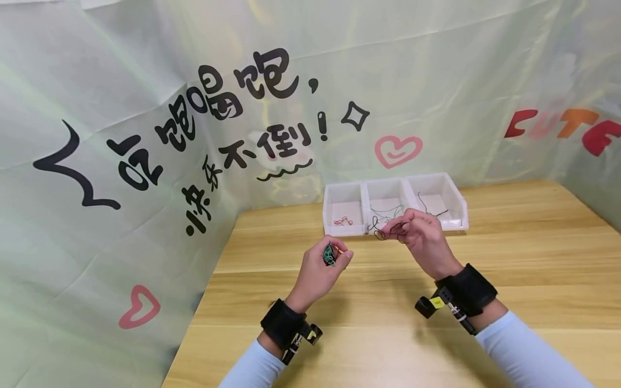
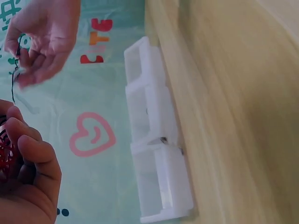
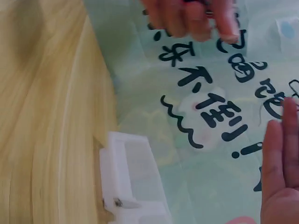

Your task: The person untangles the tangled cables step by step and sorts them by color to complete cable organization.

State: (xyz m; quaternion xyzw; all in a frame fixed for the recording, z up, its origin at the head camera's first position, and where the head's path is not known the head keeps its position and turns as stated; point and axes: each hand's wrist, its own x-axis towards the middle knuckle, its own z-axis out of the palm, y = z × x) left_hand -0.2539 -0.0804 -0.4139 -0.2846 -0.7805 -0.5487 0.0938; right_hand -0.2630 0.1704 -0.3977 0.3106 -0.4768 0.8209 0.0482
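Nearest us lies the right sleeve (image 1: 529, 345). Our right hand (image 1: 429, 242), nearer the white tray (image 1: 458, 222) than our left hand (image 1: 316, 272), pinches a looped black wire (image 1: 375, 234) projecting leftward from its fingertips; the left's curled fingers grip a tangled wire bundle (image 1: 329, 255).

A tray (image 1: 365, 207) sits at the far side of a table (image 1: 383, 345), before a cloth backdrop (image 1: 451, 91), strings (image 1: 343, 221) lying in its left, middle and right compartments. Nearer, a left hand (image 1: 320, 269) holds a string bundle (image 1: 329, 255); to its right, a right hand (image 1: 427, 240) holds loose string (image 1: 380, 235).
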